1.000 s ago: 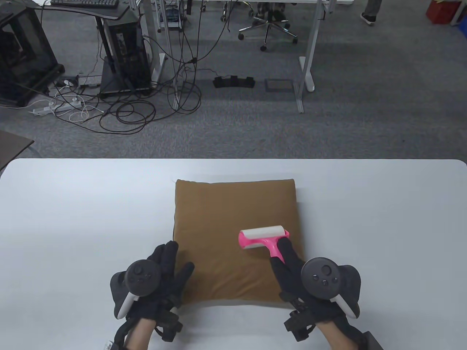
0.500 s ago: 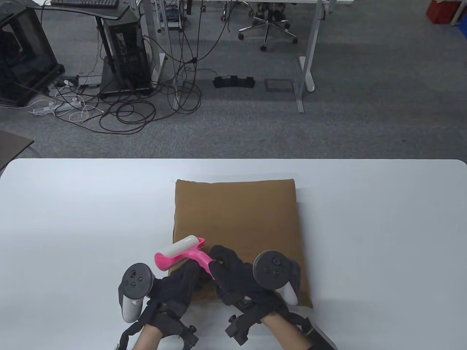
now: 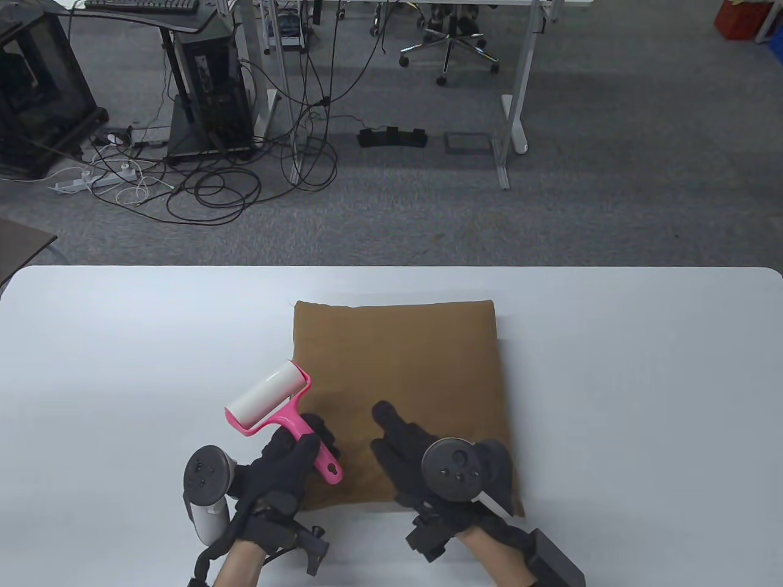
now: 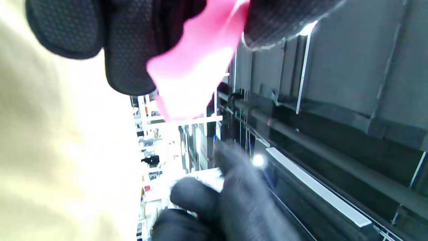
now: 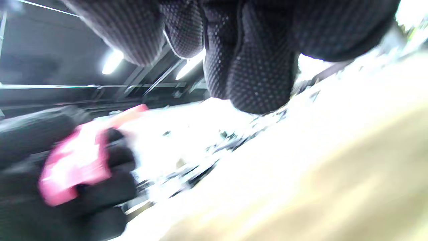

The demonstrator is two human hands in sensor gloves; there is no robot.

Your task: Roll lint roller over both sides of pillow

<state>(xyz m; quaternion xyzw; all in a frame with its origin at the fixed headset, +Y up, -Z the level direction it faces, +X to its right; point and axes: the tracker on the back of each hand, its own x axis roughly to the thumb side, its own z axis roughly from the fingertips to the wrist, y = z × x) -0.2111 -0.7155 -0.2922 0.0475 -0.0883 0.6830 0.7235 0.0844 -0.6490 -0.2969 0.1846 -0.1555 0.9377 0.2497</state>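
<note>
**Q.** Nearest the viewer: what do the two hands show?

**A.** The left hand wraps its fingers around the pink handle of the lint roller, gripping near mid-handle; the hanging-hole end sticks out below the fist. The right hand holds nothing: it lies on the near part of the pillow, fingers extended and loosely together, pointing away from the viewer. Whether the palm presses or only rests cannot be told.

**Q.** And the roller head?

**A.** The white adhesive drum sits just beyond the left fist, over the pillow's near left edge and partly over the table. Whether it touches cloth or hangs above it is unclear. In the left wrist view the handle is a pink blur between dark fingertips.

**Q.** How should these things handle?

**A.** The roller is judged light and rigid, with a smooth plastic handle; a full-fist hold near the neck should give the best downward pressure. The drum is tacky and likely drags at cloth.

**Q.** The pillow, farther back?

**A.** Brown, square, flat on the table centre. It looks soft and light, so it may slide or bunch under the drum; steady it with a flat palm, and take it by an edge or corner for turning over.
</note>
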